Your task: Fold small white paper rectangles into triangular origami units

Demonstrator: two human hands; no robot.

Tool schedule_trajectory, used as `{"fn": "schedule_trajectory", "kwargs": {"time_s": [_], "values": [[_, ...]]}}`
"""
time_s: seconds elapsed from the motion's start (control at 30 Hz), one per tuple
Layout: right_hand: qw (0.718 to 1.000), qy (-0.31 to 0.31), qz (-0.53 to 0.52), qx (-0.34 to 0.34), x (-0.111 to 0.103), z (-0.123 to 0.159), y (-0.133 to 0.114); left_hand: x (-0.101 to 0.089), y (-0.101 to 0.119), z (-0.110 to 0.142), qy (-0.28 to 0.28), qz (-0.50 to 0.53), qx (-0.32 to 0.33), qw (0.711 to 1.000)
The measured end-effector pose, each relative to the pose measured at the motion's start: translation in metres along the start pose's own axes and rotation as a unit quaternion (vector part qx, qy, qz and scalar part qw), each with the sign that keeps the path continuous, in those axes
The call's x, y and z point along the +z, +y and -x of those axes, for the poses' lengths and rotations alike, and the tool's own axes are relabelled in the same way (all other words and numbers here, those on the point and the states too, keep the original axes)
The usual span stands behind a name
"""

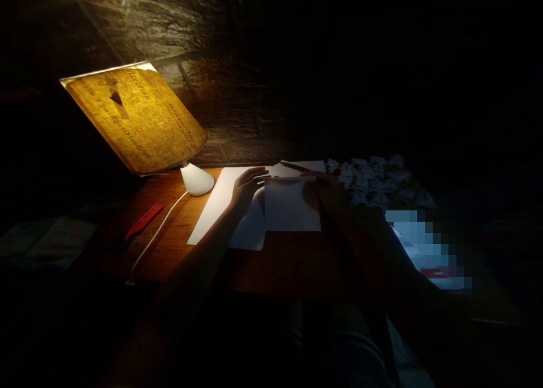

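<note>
A square-looking white sheet of paper (pixel 292 207) is near the front of the wooden table, overlapping other white paper (pixel 212 207). My left hand (pixel 246 190) is at its upper left edge, fingers stretched out and apart. At the sheet's upper right edge is my right hand (pixel 333 191), in deep shadow, its fingers appearing closed on the paper. Just beyond the sheet, a thin dark stick-like thing (pixel 294 166) lies on more white paper (pixel 317 165). Darkness hides most of the right fingers.
A lit lamp with a printed shade (pixel 136 119) and white base (pixel 197 180) stands at left, its white cord (pixel 159 224) trailing forward. Beside the cord lies a red-handled tool (pixel 144 221). Several folded paper pieces (pixel 373 179) cluster at right. A bright pixelated screen (pixel 424 246) glows nearer.
</note>
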State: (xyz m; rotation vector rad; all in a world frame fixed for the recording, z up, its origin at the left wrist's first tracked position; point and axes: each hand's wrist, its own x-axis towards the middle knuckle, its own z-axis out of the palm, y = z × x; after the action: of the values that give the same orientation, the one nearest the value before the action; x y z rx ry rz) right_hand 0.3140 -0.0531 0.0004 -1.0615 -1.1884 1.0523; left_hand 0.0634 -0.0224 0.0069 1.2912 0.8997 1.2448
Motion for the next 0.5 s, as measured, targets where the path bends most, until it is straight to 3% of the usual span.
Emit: {"fn": "schedule_trajectory", "kwargs": {"time_s": [0.07,0.17,0.23,0.37,0.5], "values": [[0.997,-0.005,0.068,-0.03,0.0,0.0,0.0,-0.006,0.001,-0.003,0.049,-0.016,0.084,0.995],[0.976,-0.039,0.197,-0.082,0.001,0.002,0.002,-0.009,0.007,-0.001,0.111,-0.136,0.183,0.967],[0.959,-0.05,0.261,-0.1,0.002,0.003,0.004,-0.005,0.013,0.005,0.054,-0.25,0.23,0.939],[0.938,-0.042,0.306,-0.161,0.001,0.001,0.008,0.012,0.018,0.018,-0.147,-0.422,0.245,0.861],[0.936,-0.032,0.288,-0.2,-0.006,0.001,0.0,0.024,0.018,0.025,-0.225,-0.458,0.219,0.831]]}}
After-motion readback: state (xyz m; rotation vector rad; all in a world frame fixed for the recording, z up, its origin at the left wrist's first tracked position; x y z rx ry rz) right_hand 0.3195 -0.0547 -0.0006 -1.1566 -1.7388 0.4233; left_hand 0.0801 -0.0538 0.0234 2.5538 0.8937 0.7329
